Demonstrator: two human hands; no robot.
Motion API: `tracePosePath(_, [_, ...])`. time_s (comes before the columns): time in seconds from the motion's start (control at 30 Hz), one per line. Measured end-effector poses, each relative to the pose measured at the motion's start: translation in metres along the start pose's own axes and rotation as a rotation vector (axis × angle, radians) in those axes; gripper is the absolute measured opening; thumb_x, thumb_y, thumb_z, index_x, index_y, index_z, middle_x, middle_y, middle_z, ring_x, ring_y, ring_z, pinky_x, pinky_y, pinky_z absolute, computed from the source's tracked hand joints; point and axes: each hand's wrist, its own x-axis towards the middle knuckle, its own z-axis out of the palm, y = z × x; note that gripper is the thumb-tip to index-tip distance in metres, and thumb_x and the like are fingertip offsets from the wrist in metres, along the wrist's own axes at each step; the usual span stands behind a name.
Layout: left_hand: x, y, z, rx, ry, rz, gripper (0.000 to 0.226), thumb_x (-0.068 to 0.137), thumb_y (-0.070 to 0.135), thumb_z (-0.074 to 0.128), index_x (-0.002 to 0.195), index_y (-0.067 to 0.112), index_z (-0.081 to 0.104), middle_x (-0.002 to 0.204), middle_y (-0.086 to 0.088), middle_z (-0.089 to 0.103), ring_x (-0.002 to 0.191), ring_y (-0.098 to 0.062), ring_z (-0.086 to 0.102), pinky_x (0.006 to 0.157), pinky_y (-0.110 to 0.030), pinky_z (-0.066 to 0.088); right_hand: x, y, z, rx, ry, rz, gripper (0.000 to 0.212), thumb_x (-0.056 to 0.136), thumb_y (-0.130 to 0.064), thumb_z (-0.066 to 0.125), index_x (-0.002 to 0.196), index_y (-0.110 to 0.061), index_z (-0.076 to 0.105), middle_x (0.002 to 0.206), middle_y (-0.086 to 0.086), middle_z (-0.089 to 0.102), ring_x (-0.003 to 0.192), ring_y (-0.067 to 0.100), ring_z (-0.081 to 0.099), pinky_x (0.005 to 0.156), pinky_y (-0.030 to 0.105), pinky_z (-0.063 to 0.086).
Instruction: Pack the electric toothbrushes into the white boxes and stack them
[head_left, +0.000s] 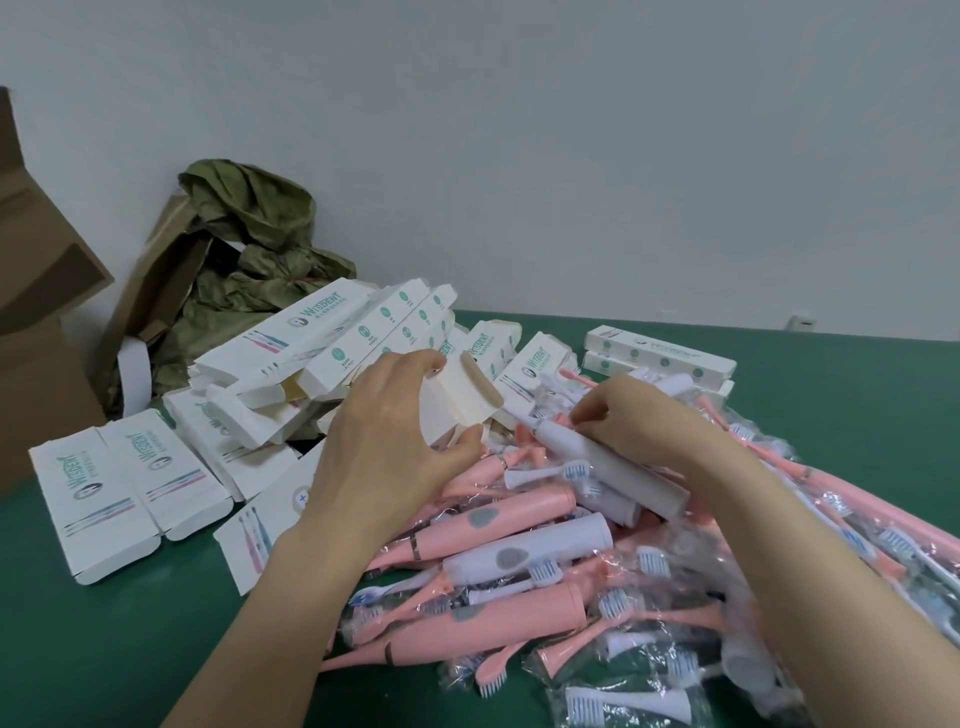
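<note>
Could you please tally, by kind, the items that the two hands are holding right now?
white box: 1, gripped by the left hand
white toothbrush: 1, pinched by the right hand
Total: 2

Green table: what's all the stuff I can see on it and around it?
white cardboard toothbrush boxes: many, white with teal print, heaped left.
open white box: one, white, in left hand.
pink electric toothbrushes: many, pink, piled centre-right.
white electric toothbrush: one, white, in right hand.
plastic-wrapped brush heads: many, white and pink, within the pile.
green table: one, green, under everything.
brown cardboard cartons: at least two, brown, far left.
crumpled olive-green wrapping: one, olive, by the wall.
left hand: one, holding the open box.
right hand: one, pinching the white toothbrush.
</note>
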Motion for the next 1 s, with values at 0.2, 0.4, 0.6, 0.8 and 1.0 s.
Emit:
tracePosePath(0.2, [-0.001, -0.001, -0.001, -0.008, 0.006, -0.008, 0.055, 0.064, 0.026, 0.078, 0.114, 0.011, 0.058, 0.104, -0.001, 0.059, 0.097, -0.014, 0.049, 0.077, -0.017, 0.027, 0.004, 0.003, -0.003, 0.207, 0.067, 0.0, 0.019, 0.092, -0.022, 0.059, 0.074, -0.019, 0.059, 0.066, -0.001, 0.061, 0.054, 0.01, 0.051, 0.05, 0.021, 0.039])
tracePosePath(0.4, [0.0, -0.002, 0.0, 0.003, 0.004, -0.007, 0.057, 0.065, 0.027, 0.078, 0.115, 0.011, 0.058, 0.105, -0.002, 0.059, 0.098, -0.016, 0.05, 0.079, -0.021, 0.031, -0.015, -0.014, -0.025, 0.962, 0.14, -0.086, 0.021, 0.091, -0.03, 0.06, 0.084, -0.011, 0.06, 0.065, 0.007, 0.061, 0.063, 0.015, 0.064, 0.059, 0.023, 0.053])
tracePosePath(0.6, [-0.001, 0.001, 0.001, -0.011, -0.001, 0.018, 0.059, 0.063, 0.023, 0.08, 0.115, 0.006, 0.058, 0.101, -0.005, 0.06, 0.095, -0.018, 0.052, 0.078, -0.017, 0.031, -0.041, -0.057, -0.012, 1.104, -0.095, -0.248, 0.017, 0.075, -0.028, 0.075, 0.081, -0.013, 0.073, 0.058, -0.002, 0.054, 0.041, 0.008, 0.036, 0.037, 0.015, 0.028])
tracePosePath(0.8, [-0.003, 0.004, 0.0, 0.032, -0.021, 0.03, 0.067, 0.066, 0.028, 0.076, 0.125, 0.004, 0.054, 0.104, -0.008, 0.061, 0.096, -0.024, 0.057, 0.08, -0.026, 0.04, -0.034, -0.071, -0.003, 0.412, 0.169, -0.338, 0.011, 0.084, -0.023, 0.07, 0.084, -0.015, 0.077, 0.065, -0.009, 0.067, 0.053, -0.001, 0.052, 0.049, 0.008, 0.035])
tracePosePath(1.0, [-0.003, 0.001, 0.0, 0.032, -0.021, 0.023, 0.074, 0.066, 0.031, 0.074, 0.129, 0.002, 0.05, 0.106, -0.009, 0.062, 0.099, -0.026, 0.057, 0.082, -0.027, 0.04, -0.023, -0.091, -0.017, 0.204, 0.127, -0.424, 0.013, 0.087, -0.015, 0.062, 0.087, -0.015, 0.074, 0.076, -0.008, 0.069, 0.069, 0.004, 0.056, 0.053, 0.003, 0.038])
